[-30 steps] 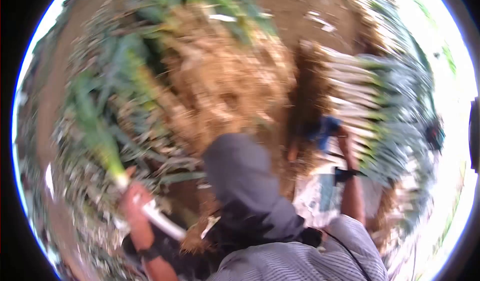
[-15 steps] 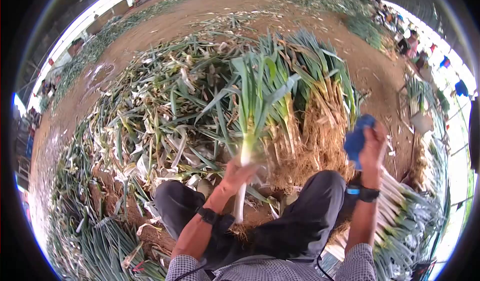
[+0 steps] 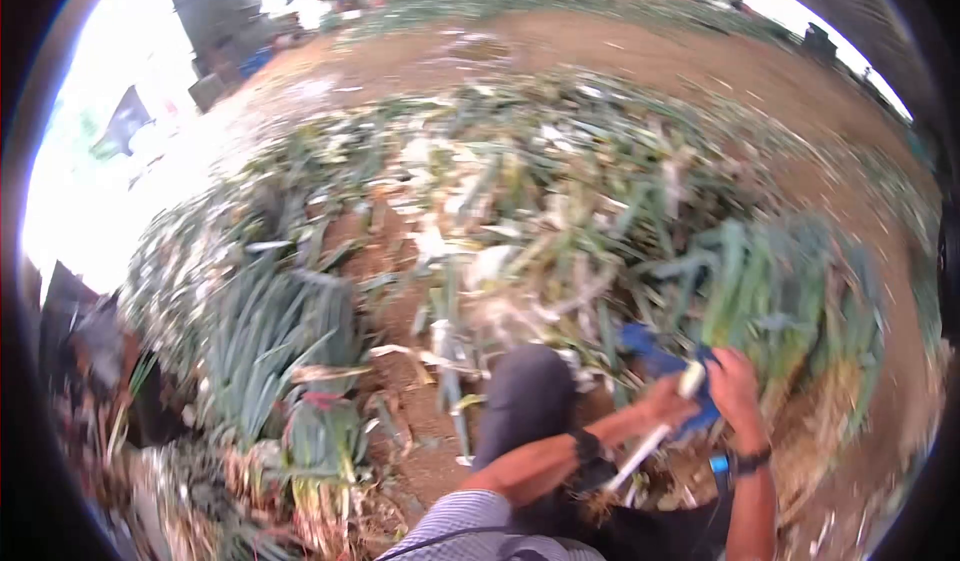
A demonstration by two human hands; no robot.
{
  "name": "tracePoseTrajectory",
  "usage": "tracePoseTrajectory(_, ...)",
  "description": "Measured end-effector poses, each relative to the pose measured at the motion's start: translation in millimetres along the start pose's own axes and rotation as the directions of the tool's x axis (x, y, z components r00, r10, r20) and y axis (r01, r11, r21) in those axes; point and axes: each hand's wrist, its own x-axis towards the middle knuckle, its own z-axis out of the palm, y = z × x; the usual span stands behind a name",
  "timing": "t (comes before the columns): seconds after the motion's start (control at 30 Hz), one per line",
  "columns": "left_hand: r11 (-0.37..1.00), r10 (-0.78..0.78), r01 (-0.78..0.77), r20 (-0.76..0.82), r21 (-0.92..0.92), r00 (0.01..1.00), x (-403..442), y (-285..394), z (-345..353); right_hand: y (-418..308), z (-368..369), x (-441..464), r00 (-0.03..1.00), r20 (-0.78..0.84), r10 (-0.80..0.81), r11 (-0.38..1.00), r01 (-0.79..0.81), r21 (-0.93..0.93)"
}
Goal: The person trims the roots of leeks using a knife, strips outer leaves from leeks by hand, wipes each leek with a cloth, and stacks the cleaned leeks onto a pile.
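Observation:
My left hand [image 3: 672, 403] is closed around the pale shaft of a leek [image 3: 638, 460], which slants down toward my lap with its roots at the low end. A blue cloth [image 3: 705, 413] is in my right hand [image 3: 735, 389], its fingers bent around it, right beside the leek just above my left hand. The leek's upper end is partly hidden by the cloth and my hands. Just beyond my right hand stands a row of untrimmed leeks [image 3: 775, 296] with dry, yellowed roots. Motion blurs the view.
Stripped leek leaves [image 3: 540, 201] lie in a wide heap in front of me. At the left are bundled leeks [image 3: 275, 351], one tied with a red band. My bent knee [image 3: 532, 396] rises in the middle. Brown bare ground [image 3: 600, 46] stretches behind the heap.
The view has swung left, so the leeks now appear farther right. My right hand has brought the blue cloth over to the leek, which my left hand still holds.

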Motion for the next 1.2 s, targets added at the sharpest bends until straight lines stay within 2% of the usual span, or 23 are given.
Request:
tracePoseTrajectory(0.03, 0.982, -0.037, 0.045, 0.047, -0.186, 0.998, 1.8, 3.1, 0.1, -8.1, -13.2, 13.2, 0.999, 0.043, 0.027, 0.997, -0.024, -0.077)
tracePoseTrajectory(0.07, 0.924, -0.086, 0.123, 0.115, -0.362, 0.99, 3.1, 3.0, -2.2, 4.9, -12.1, 24.7, 0.986, -0.149, -0.071, 0.968, 0.031, -0.251)
tracePoseTrajectory(0.1, 0.965, 0.038, 0.002, 0.146, -0.263, 0.989, -7.3, 13.7, -0.3, 7.8, -22.3, 40.2, 0.974, -0.226, 0.024, 0.944, -0.097, -0.316)
tracePoseTrajectory(0.13, 0.988, -0.004, 0.017, 0.085, -0.155, 0.996, -4.9, 8.2, 3.8, 19.8, -21.5, 50.9, 0.949, -0.316, 0.012, 0.951, -0.108, -0.288)
tracePoseTrajectory(0.17, 0.995, 0.003, 0.006, 0.085, -0.098, 0.996, -10.4, 17.4, 5.7, 2.7, -23.0, 52.6, 0.947, -0.192, 0.259, 0.936, -0.295, -0.191)
tracePoseTrajectory(0.2, 0.999, 0.033, -0.031, 0.062, -0.034, 0.998, -11.1, 30.0, 2.9, -3.0, -7.5, 47.8, 0.985, -0.174, -0.009, 0.886, -0.073, -0.459)
tracePoseTrajectory(0.23, 0.999, 0.033, -0.031, 0.095, -0.021, 0.995, -10.7, 30.7, -3.9, 19.5, 26.1, 31.9, 0.972, -0.15, -0.183, 0.896, 0.102, -0.433)
tracePoseTrajectory(0.27, 1.0, 0.028, -0.028, 0.106, -0.004, 0.994, -10.2, 27.6, -10.0, -28.4, 3.8, 21.4, 0.994, 0.107, -0.01, 0.982, 0.03, -0.185)
tracePoseTrajectory(0.33, 0.997, 0.048, -0.052, 0.082, 0.057, 0.995, -9.5, 33.8, -9.7, -50.7, -16.1, 14.9, 0.944, 0.31, -0.118, 0.982, 0.064, 0.178)
tracePoseTrajectory(0.4, 0.994, -0.047, 0.04, 0.069, 0.097, 0.996, -17.2, 54.9, -1.7, -27.4, -32.9, 8.7, 0.984, 0.153, 0.093, 0.986, -0.113, 0.125)
tracePoseTrajectory(0.43, 0.999, -0.047, 0.047, 0.108, -0.002, 0.993, -14.1, 45.0, -6.0, -43.3, -65.9, 22.1, 0.865, 0.15, 0.478, 0.86, -0.496, 0.121)
tracePoseTrajectory(0.47, 1.0, -0.008, 0.008, 0.171, -0.002, 0.985, -12.6, 44.7, -7.3, -52.8, -94.3, 29.7, 0.769, -0.051, 0.637, 0.762, -0.617, 0.198)
tracePoseTrajectory(0.5, 0.999, -0.021, 0.024, 0.151, -0.021, 0.988, -16.2, 51.8, -1.3, -8.5, -100.1, 28.0, 0.808, -0.273, 0.522, 0.832, -0.411, 0.373)
tracePoseTrajectory(0.57, 0.998, -0.04, 0.047, 0.14, -0.048, 0.989, -21.5, 58.1, 5.8, -6.1, -127.4, 42.6, 0.617, -0.441, 0.652, 0.626, -0.11, 0.772)
tracePoseTrajectory(0.6, 0.997, -0.046, 0.056, 0.151, -0.061, 0.987, -21.5, 55.6, 8.2, 11.2, -125.0, 50.3, 0.599, -0.611, 0.518, 0.719, 0.084, 0.69)
tracePoseTrajectory(0.67, 0.997, -0.048, 0.057, 0.17, -0.05, 0.984, -18.8, 51.0, 15.1, -8.2, -119.8, 55.3, 0.674, -0.549, 0.495, 0.826, -0.17, 0.537)
tracePoseTrajectory(0.73, 0.999, -0.037, 0.037, 0.172, 0.002, 0.984, -16.3, 47.4, 18.0, -30.4, -84.2, 49.7, 0.856, -0.438, 0.273, 0.96, -0.273, 0.065)
tracePoseTrajectory(0.8, 0.998, 0.059, -0.056, 0.146, -0.027, 0.987, -14.7, 38.3, 21.7, -19.6, -34.5, 36.9, 0.897, -0.433, -0.091, 0.905, -0.107, -0.412)
tracePoseTrajectory(0.9, 0.995, 0.074, -0.079, 0.085, 0.056, 0.994, -14.6, 23.7, 12.4, -8.0, -1.4, 15.0, 0.902, -0.405, 0.151, 0.962, -0.228, -0.15)
tracePoseTrajectory(1.0, 0.994, 0.007, -0.014, 0.057, 0.108, 0.998, -9.8, 29.9, 7.5, -26.2, -13.6, -16.3, 0.918, 0.21, 0.337, 0.871, -0.389, 0.299)
tracePoseTrajectory(1.03, 1.0, -0.004, 0.003, 0.064, 0.024, 0.998, -7.3, 34.5, 4.8, -23.8, -11.4, -30.5, 0.972, 0.124, 0.198, 0.929, -0.227, 0.293)
tracePoseTrajectory(1.13, 0.977, -0.033, 0.036, 0.02, -0.209, 0.999, 4.1, 27.3, -0.7, -11.9, -26.5, -43.9, 0.699, -0.008, 0.715, 0.596, -0.604, 0.529)
tracePoseTrajectory(1.2, 0.984, -0.042, 0.052, 0.061, -0.172, 0.997, -4.8, 36.3, 9.3, 17.3, -41.7, -33.9, 0.753, -0.379, 0.538, 0.824, -0.374, 0.426)
